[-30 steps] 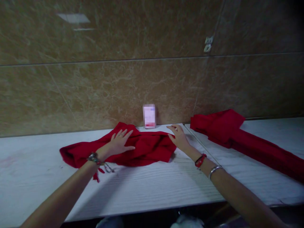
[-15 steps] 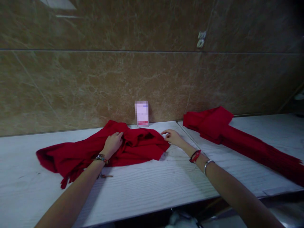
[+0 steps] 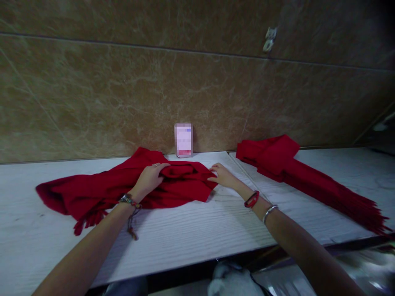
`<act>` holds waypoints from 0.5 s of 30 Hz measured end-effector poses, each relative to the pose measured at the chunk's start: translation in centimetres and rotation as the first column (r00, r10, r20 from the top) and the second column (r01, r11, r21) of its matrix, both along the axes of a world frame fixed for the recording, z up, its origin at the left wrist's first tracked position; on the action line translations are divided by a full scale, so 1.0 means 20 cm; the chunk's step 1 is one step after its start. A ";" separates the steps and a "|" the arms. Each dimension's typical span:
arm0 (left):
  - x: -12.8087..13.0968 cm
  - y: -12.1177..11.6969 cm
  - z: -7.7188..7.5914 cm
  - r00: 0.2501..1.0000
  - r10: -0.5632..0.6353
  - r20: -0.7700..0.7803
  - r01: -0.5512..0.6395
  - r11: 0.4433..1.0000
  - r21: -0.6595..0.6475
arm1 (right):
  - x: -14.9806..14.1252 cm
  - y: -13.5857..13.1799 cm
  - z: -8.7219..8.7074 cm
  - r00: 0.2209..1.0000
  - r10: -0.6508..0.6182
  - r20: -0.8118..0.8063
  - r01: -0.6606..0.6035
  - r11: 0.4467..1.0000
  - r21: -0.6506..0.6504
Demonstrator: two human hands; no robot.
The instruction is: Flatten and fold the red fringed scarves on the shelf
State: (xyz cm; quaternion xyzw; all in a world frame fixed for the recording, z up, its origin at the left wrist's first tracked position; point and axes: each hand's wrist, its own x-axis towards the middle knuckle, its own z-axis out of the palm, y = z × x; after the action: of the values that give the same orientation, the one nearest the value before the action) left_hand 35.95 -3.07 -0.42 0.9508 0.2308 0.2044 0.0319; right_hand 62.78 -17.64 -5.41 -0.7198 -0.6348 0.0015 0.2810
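Observation:
A crumpled red scarf [image 3: 182, 193] with fringe at its lower left lies spread on the white counter. My left hand [image 3: 150, 177] is on its middle, the fingers closed over a raised fold; the underside of the grip is hidden. At the scarf's right end, my right hand [image 3: 224, 176] has its thumb and fingertips on the edge, pinching the cloth. Between the two hands the fabric is rolled into a loose fold.
Another red scarf [image 3: 277, 160], folded over at the top with a fringed tail, lies to the right. A phone [image 3: 184, 140] with a lit, blurred screen leans against the brown tiled wall [image 3: 123, 94]. A small white fixture [image 3: 269, 39] is on the wall. The white counter [image 3: 185, 234] ends at the front.
My right hand's fingers have closed in on the scarf's right edge. My left hand has slid slightly right along the fold, its fingers reaching farther. The view has tilted a little.

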 end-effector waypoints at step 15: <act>-0.16 -0.04 0.14 0.793 0.595 0.130 -0.609 0.770 0.194 | -0.35 -0.03 0.04 0.940 0.317 -0.125 -0.329 0.939 -0.096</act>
State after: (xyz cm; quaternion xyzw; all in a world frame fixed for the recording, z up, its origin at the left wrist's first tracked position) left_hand 32.85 -3.96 2.30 0.8174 0.4970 0.2574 -0.1362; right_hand 55.75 -18.23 -4.52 -0.6196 -0.7272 0.1229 0.2688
